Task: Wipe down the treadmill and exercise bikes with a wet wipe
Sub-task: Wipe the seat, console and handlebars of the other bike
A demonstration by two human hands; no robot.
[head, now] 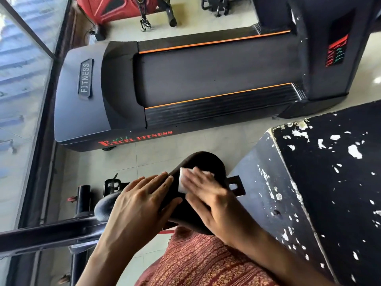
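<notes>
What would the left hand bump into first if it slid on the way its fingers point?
Probably the white wipe, pressed on the bike seat by the right hand; the left hand nearly touches it.

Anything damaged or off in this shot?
Yes: the black box at right is flaking, with white bare patches scattered over its top and side face, heaviest along the corner edge. Nothing else stands out: the right hand presses the wipe on the bike seat, the left hand lies flat beside it, and the treadmill looks intact.

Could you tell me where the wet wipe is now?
Head view, low centre: the wet wipe lies on the bike seat under the right hand, beside the left hand.
</notes>
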